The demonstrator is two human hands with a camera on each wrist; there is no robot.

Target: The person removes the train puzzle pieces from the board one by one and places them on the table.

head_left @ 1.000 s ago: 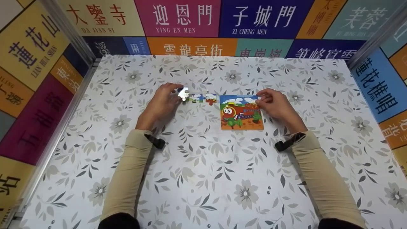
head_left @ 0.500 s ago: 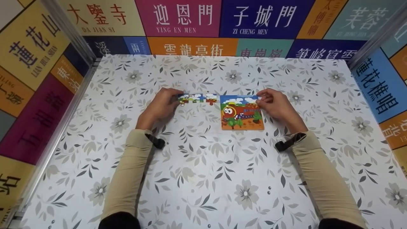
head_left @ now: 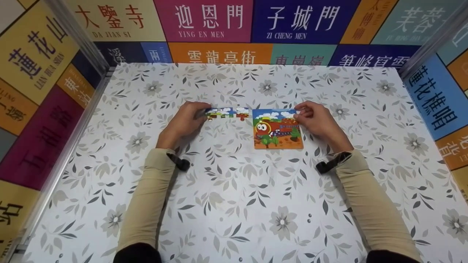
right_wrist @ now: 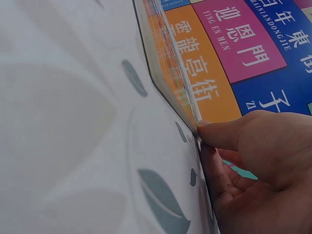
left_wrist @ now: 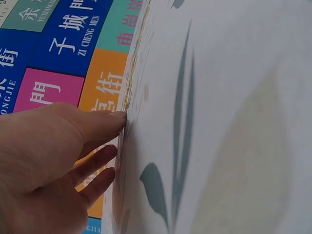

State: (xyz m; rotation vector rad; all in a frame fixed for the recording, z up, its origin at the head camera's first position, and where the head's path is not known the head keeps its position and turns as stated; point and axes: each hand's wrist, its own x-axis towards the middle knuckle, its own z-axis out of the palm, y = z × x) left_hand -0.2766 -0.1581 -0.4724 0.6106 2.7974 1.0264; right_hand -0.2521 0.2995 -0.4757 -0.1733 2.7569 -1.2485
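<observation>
The worktop point(head_left: 219, 226) is white, printed with grey flowers and leaves. A wall point(head_left: 208, 22) of coloured blocks with Chinese writing stands along its far edge, and similar walls run along its left and right edges. Metal posts point(head_left: 81, 38) stand at the two far corners.

There is one square picture board point(head_left: 272, 133), showing a red train with eyes, lying flat between the middle of the worktop and its far edge. Just off the board's left edge lies a single row of jigsaw pieces point(head_left: 227, 113), seemingly three, though the seams are too small to be sure. A narrow gap parts the row from the board.

Two hands are at work. The left hand point(head_left: 188, 117) pinches the left end of the row between thumb and finger. The right hand point(head_left: 317, 118) grips the board's far right corner, thumb and finger close together.

Two tan sleeves point(head_left: 146, 201) reach in from the near edge, each with a black wrist camera point(head_left: 181, 164) at the cuff. The left fingers partly cover the row's end, and the right fingers hide the board's corner.
</observation>
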